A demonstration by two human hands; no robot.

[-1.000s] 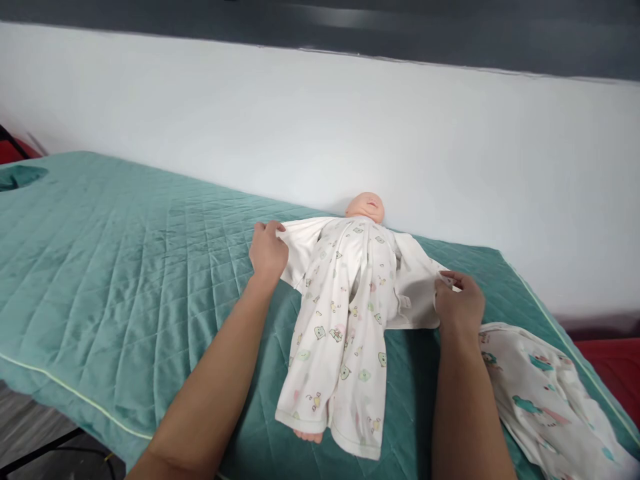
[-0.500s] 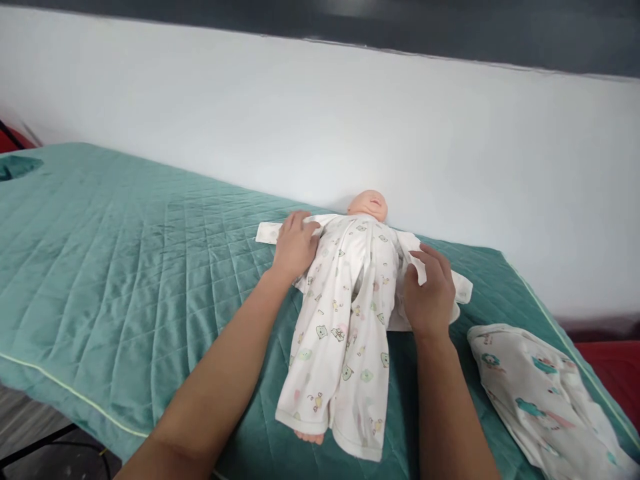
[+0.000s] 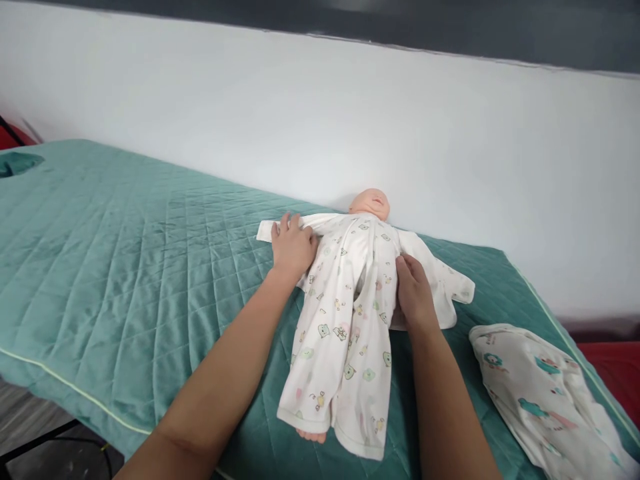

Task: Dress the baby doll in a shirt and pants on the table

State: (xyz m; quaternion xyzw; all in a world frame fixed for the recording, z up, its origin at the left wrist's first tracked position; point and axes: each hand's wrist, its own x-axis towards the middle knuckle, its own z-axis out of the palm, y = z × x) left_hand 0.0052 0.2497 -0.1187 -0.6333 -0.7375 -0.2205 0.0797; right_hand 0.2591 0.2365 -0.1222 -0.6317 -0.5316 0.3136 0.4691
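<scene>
A baby doll [image 3: 371, 202] lies on its back on the green quilted bed [image 3: 125, 267], head toward the wall. It wears a white printed sleepsuit [image 3: 345, 333], and one bare foot [image 3: 310, 437] shows at the hem. My left hand [image 3: 291, 244] lies flat on the suit's left sleeve beside the doll's chest, fingers stretched out. My right hand [image 3: 413, 293] rests flat along the doll's right side, on the open flap of the suit, fingers together and extended. Neither hand grips anything.
A second printed white garment [image 3: 540, 393] lies crumpled on the bed at the right. The white wall [image 3: 350, 120] runs close behind the doll. The bed's front edge [image 3: 75, 393] drops to a dark floor. Red surfaces show at the far left and far right.
Both hands let go of the sleeve ends and moved inward to the doll's body. The sleeves now lie spread out flat, and the right hand has slid closer to the torso.
</scene>
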